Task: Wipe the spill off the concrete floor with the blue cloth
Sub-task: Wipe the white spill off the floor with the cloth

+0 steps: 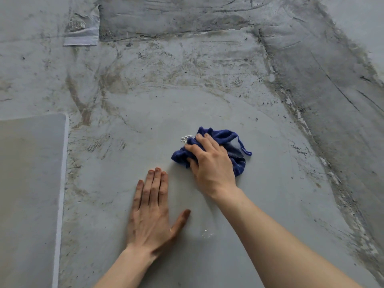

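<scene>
A crumpled blue cloth (226,140) lies on the grey concrete floor (145,113), pressed down under my right hand (209,163), whose fingers curl over and grip it. A small white spill (185,138) shows just past the cloth's upper left edge, touching it. My left hand (151,208) rests flat on the floor to the lower left of the cloth, fingers extended, holding nothing. A faint white smear (207,233) marks the floor between my two forearms.
A pale flat panel (29,194) with a rounded corner covers the floor at the left. A scrap of white plastic wrap (81,28) lies at the far upper left. Darker rough concrete patches (322,90) run along the top and right.
</scene>
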Available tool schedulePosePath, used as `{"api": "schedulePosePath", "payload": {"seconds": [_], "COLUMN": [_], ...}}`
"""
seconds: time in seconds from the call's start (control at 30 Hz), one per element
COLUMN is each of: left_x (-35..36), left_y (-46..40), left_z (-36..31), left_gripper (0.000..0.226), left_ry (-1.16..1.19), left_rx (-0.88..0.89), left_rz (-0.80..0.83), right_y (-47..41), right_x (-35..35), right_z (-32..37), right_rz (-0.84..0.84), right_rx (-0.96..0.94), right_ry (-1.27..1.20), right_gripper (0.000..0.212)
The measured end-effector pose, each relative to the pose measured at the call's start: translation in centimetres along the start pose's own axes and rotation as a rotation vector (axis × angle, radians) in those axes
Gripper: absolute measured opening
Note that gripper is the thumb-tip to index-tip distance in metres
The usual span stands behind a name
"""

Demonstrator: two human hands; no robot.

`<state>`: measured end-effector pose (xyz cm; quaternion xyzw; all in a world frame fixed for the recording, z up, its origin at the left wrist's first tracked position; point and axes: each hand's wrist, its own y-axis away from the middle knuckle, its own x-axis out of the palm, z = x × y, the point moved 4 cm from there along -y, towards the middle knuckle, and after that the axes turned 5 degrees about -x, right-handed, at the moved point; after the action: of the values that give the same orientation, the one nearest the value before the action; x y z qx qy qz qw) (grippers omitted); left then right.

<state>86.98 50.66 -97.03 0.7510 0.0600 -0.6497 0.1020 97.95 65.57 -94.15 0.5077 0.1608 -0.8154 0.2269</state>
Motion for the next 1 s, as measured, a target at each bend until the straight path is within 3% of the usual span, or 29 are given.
{"api": "schedulePosePath", "payload": {"seconds": [0.3, 0.47, 0.63, 1.0], "left_x": [-0.1, -0.1, -0.1, 0.5], "left_y": [0.1, 0.1, 0.0, -0.2], "left_z": [-0.1, -0.2, -0.1, 0.2], "left_gripper": [0.093, 0.094, 0.097, 0.097], "left_ry": [0.045, 0.064, 0.059, 0.037], "left_rx": [-0.003, 0.001, -0.009, -0.009], "left_rz": [-0.016, -0.016, 0.005, 0.000], "right_y": [9.9, 11.3, 6.9, -5.8], "right_x": [-1.1, -3.3, -5.1, -1.8], "right_z": [0.2, -0.4, -0.7, -0.8], "right_rz": [-0.079, -0.089, -0.241, -0.195], "right_rx": [-0.133, 0.004, 0.135, 0.246], "right_ry": [0.132, -0.033, -0.339, -0.413], "right_gripper": [0.027, 0.023, 0.020, 0.016]}}
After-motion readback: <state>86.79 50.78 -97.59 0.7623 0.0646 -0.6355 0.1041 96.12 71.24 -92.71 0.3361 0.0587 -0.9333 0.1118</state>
